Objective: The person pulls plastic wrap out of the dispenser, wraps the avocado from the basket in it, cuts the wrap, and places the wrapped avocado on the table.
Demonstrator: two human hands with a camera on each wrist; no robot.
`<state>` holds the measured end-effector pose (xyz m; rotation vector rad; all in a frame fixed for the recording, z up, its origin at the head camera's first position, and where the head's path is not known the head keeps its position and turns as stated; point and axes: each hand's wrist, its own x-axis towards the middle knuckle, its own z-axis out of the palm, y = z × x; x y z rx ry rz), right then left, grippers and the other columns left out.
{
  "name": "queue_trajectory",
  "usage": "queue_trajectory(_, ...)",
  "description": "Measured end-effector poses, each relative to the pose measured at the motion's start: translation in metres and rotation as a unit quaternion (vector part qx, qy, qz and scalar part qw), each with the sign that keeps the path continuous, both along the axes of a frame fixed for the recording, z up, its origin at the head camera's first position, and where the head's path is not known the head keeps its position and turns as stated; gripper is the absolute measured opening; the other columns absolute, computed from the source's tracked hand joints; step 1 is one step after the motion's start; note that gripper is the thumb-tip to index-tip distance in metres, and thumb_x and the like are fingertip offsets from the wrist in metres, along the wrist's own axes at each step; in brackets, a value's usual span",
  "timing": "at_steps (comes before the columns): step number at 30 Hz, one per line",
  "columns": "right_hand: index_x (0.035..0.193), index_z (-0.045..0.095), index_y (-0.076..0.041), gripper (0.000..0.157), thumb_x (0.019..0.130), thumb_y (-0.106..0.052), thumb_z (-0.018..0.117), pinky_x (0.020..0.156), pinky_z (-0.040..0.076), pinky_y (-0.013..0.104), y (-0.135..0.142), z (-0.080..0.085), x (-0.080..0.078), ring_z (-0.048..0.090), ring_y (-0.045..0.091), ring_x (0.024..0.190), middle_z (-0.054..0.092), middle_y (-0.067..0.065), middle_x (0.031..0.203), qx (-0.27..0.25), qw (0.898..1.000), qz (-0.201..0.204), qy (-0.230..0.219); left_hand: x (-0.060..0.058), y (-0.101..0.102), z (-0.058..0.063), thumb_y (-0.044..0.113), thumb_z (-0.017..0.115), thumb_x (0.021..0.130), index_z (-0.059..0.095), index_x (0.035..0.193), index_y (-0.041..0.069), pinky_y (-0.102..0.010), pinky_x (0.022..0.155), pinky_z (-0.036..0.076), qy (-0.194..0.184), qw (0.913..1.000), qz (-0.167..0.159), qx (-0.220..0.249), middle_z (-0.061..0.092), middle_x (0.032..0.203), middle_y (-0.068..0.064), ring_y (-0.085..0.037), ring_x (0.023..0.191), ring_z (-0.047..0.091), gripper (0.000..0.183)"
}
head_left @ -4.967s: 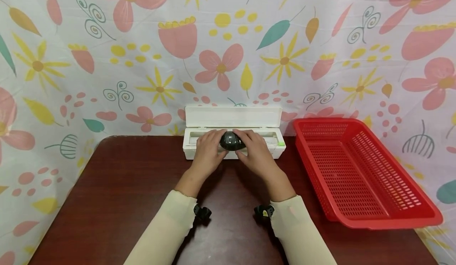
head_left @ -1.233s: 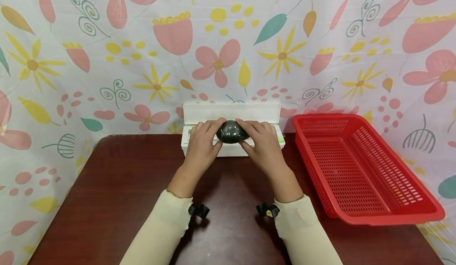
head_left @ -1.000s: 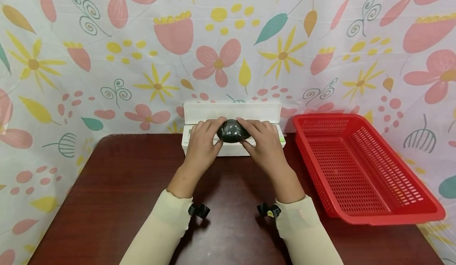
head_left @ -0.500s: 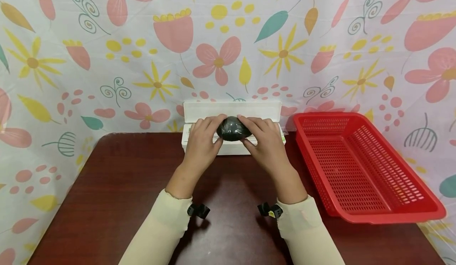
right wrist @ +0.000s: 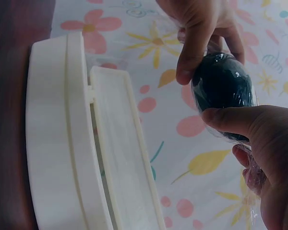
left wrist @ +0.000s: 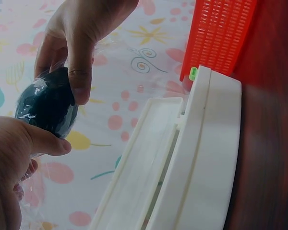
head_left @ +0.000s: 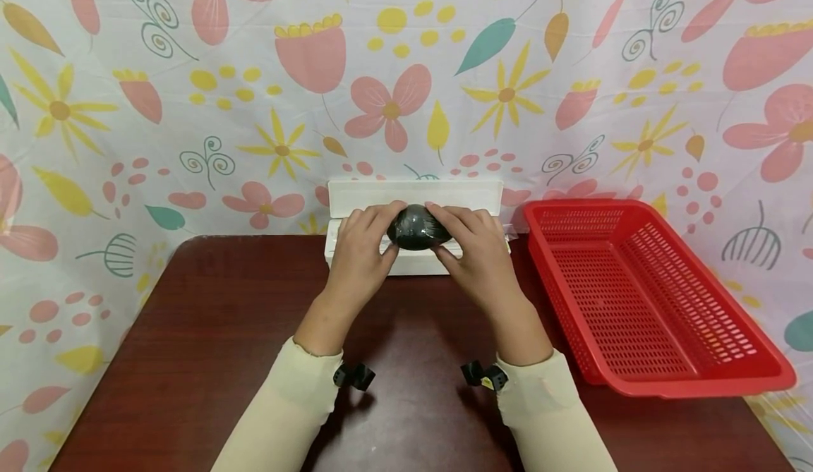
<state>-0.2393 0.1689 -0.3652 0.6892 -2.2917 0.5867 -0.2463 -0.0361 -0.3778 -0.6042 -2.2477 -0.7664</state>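
Note:
A dark green, oval fruit, avocado-like in shape (head_left: 417, 228), is covered in clear cling film (right wrist: 253, 175) that shines and hangs in loose folds. My left hand (head_left: 358, 253) pinches its left end between thumb and fingers. At the other end, my right hand (head_left: 478, 257) grips it the same way. Both hands hold the fruit in the air above a long white cling film dispenser (head_left: 416, 266), whose lid (head_left: 416, 197) is raised. In the left wrist view the dispenser's green slider (left wrist: 193, 73) shows at one end. The hands partly hide the dispenser's inside.
To the right, a red perforated plastic basket (head_left: 625, 303) sits on the dark brown table (head_left: 241, 345). A floral cloth (head_left: 394, 49) hangs behind the table, close to the dispenser.
Compared with five seconds ago, both hands have raised the fruit from low over the dispenser, and it looks larger. In the last second they have edged slightly farther up, still gripping it.

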Motion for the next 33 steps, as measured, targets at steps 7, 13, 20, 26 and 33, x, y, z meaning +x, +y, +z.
queue_trajectory(7,0.139,0.063,-0.023,0.066,0.078,-0.006,0.084,0.087,0.044,0.048,0.0,0.002,0.002,0.059,0.03,0.103,0.069,0.007,0.124,-0.005,1.0,0.002,0.009,0.003,0.0,0.004,-0.003,0.08,0.076,0.06,0.133,0.02,-0.04,0.085,0.045,0.009,1.0,0.0,0.002,0.07,0.118,-0.004,-0.026,0.092,0.057,0.064)
queue_trajectory(13,0.138,0.063,-0.022,0.065,0.079,-0.006,0.084,0.086,0.043,0.047,0.001,0.005,0.003,0.058,0.03,0.101,0.069,0.007,0.124,-0.004,1.0,0.002,0.014,0.005,0.0,0.006,-0.003,0.079,0.076,0.06,0.133,0.021,-0.041,0.084,0.045,0.017,0.9998,-0.002,0.008,0.07,0.119,-0.004,-0.026,0.091,0.057,0.064)
queue_trajectory(20,0.137,0.064,-0.022,0.064,0.079,-0.005,0.083,0.085,0.044,0.047,0.001,0.008,0.006,0.058,0.03,0.1,0.069,0.007,0.124,-0.005,1.0,0.008,0.027,0.007,0.0,0.009,-0.004,0.079,0.075,0.06,0.133,0.02,-0.041,0.084,0.045,0.023,0.9997,-0.002,0.009,0.07,0.118,-0.004,-0.027,0.092,0.057,0.066)
queue_trajectory(26,0.137,0.064,-0.022,0.064,0.079,-0.006,0.083,0.084,0.043,0.047,0.001,0.009,0.007,0.058,0.03,0.1,0.069,0.007,0.124,-0.007,0.999,0.009,0.034,0.008,0.0,0.011,-0.005,0.079,0.074,0.06,0.133,0.021,-0.041,0.083,0.046,0.028,0.9995,-0.003,0.013,0.07,0.118,-0.003,-0.027,0.092,0.058,0.066)
queue_trajectory(33,0.138,0.063,-0.022,0.063,0.08,-0.006,0.083,0.085,0.043,0.048,0.001,0.011,0.009,0.058,0.031,0.099,0.069,0.007,0.123,-0.009,0.999,0.013,0.042,0.01,-0.001,0.013,-0.003,0.078,0.076,0.059,0.134,0.021,-0.04,0.084,0.045,0.031,0.9994,-0.009,0.012,0.069,0.119,-0.003,-0.026,0.093,0.058,0.065)
